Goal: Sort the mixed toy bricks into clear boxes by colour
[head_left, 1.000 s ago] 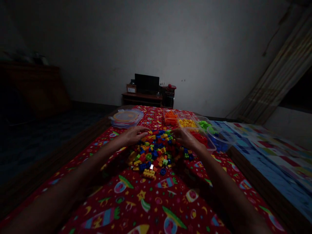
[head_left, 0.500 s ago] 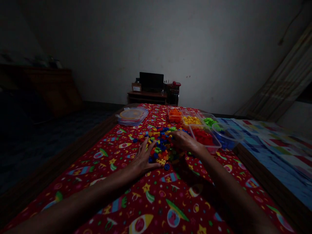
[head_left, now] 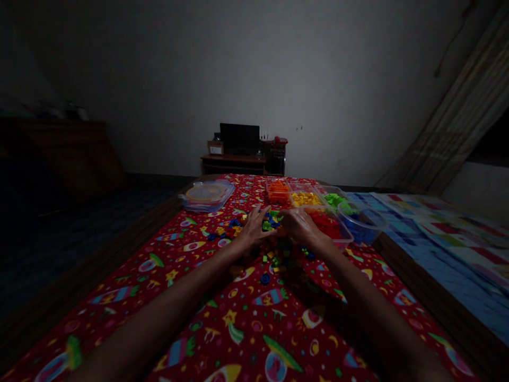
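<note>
Small toy building bricks [head_left: 277, 260] in blue, yellow, green and orange lie scattered in a loose pile on a red patterned cloth [head_left: 199, 329]. Over the pile reaches my left hand [head_left: 254, 232], its fingers spread among the bricks. Close to its right, my right hand [head_left: 301, 227] is bent down with curled fingers. Its fingertips are hidden, so what they hold cannot be made out. A blue round piece [head_left: 265, 278] lies apart at the near side. Just right of my right hand stands a clear box of red bricks [head_left: 326, 225].
Beyond it are boxes of orange pieces [head_left: 278, 189], yellow bricks [head_left: 306, 199] and green bricks [head_left: 334, 201]. A round tub [head_left: 363, 229] holds blue bricks at the right edge. Stacked clear lids [head_left: 209, 194] lie at the far left. A bed [head_left: 429, 254] adjoins on the right.
My left hand has moved right and forward across the pile, closer to my right hand, and the bricks beneath have shifted. The view has turned slightly right.
</note>
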A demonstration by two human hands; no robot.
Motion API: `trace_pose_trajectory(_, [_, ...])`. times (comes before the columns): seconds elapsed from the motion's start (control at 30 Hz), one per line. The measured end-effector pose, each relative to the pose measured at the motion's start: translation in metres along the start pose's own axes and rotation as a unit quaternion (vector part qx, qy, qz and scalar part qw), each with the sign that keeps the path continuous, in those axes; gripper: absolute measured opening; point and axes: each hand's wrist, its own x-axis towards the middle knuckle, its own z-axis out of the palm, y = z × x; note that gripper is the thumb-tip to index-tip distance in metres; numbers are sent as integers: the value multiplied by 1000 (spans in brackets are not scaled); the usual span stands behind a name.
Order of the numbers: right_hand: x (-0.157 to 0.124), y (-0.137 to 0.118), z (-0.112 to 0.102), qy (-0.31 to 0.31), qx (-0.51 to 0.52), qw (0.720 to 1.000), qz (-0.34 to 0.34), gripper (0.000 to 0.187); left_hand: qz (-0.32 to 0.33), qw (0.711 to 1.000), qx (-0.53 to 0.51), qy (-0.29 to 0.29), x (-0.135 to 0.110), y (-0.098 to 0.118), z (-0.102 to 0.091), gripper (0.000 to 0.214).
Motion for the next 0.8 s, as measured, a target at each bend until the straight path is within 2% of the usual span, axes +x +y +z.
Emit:
trace_pose_trajectory(0.1, [1, 1, -4, -11, -32, 999, 22, 25, -23, 999, -24, 15, 12, -2, -4, 73])
trace_pose_trajectory(0.2, [-5, 0, -4, -33, -31, 999, -11, 24, -14, 998, -38, 39, 16, -8, -17, 58])
trace_pose_trajectory(0.3, [-14, -6, -1, -70, -27, 996, -43, 30, -16, 997, -44, 61, 14, -21, -44, 46])
trace_pose_trajectory(0.43, [-19, -18, 7, -89, -54, 994, -37, 21, -68, 996, -35, 46, 6, -50, -83, 50])
trace_pose_trajectory(0.5, [-17, -19, 12, -72, -51, 995, -40, 16, -94, 995, -42, 4, 2, -67, -94, 56])
trace_pose_trajectory(0.6, [-12, -10, 18, -42, -4, 998, -48, 11, -121, 987, -38, -103, -3, -84, -97, 59])
trace_pose_trajectory(0.7, [-6, 3, 22, 7, 88, 994, -56, 12, -131, 974, 6, -186, -3, -85, -93, 56])
trace_pose_trajectory(0.8, [4, 8, 22, 63, 159, 984, -52, 22, -97, 969, 50, -222, 0, -77, -85, 49])
